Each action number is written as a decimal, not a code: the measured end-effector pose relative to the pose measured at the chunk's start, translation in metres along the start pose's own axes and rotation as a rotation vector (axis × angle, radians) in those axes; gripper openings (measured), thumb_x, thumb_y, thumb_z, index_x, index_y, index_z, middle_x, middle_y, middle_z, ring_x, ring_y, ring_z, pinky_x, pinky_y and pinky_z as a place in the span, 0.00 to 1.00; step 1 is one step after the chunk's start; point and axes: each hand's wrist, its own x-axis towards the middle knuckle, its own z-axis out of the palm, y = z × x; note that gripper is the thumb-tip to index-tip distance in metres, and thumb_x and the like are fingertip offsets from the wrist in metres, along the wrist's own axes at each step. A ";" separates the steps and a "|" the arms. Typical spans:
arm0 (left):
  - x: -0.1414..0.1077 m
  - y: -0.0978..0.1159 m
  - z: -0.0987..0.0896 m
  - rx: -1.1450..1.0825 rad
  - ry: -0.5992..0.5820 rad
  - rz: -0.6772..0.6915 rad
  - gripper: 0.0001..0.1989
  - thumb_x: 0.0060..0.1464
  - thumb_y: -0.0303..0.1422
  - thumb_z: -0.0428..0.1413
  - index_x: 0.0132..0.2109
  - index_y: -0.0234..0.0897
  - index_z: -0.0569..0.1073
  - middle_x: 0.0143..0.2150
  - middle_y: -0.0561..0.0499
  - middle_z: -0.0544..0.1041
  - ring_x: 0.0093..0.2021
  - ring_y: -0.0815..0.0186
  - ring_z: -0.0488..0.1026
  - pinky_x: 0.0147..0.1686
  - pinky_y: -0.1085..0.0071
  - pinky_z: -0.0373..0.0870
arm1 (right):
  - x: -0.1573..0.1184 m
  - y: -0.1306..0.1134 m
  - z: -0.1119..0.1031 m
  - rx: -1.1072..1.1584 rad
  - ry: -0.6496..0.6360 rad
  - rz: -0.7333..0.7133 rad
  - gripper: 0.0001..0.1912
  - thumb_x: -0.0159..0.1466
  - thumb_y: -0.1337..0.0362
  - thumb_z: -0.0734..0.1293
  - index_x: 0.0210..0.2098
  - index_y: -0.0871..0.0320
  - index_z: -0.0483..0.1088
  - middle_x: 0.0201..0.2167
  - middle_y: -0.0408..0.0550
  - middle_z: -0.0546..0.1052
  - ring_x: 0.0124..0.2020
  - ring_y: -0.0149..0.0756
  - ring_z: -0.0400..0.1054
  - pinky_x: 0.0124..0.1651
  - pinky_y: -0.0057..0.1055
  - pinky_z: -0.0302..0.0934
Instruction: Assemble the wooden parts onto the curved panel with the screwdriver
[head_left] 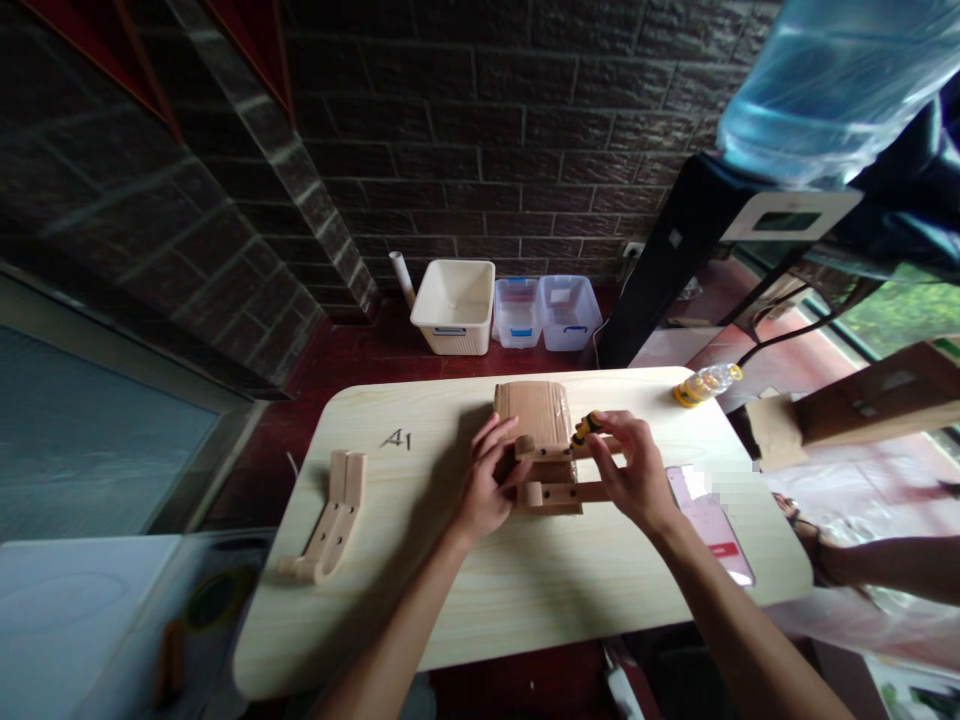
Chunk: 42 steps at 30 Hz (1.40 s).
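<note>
On the table lies a cardboard box, with two wooden hook-ended pieces resting across it. My left hand steadies their left ends, its fingers bent against the wood and partly hidden. Pinched in my right hand is a small screwdriver with a yellow and black handle. It points down at the farther piece, close to a dark hole; its tip is too small to make out. My right fingers also lie over the right ends of the pieces.
More wooden pieces of this kind lie at left. A phone is at right, a plastic bottle at the back right corner. Bins stand on the floor beyond the table. Another person's limb shows at right.
</note>
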 end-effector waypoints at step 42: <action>-0.002 -0.003 0.001 -0.054 0.002 -0.020 0.14 0.63 0.34 0.59 0.56 0.47 0.75 0.68 0.48 0.69 0.74 0.54 0.53 0.72 0.45 0.55 | 0.001 -0.012 -0.002 0.041 -0.071 -0.034 0.16 0.72 0.68 0.64 0.58 0.49 0.66 0.56 0.54 0.75 0.55 0.45 0.74 0.54 0.50 0.72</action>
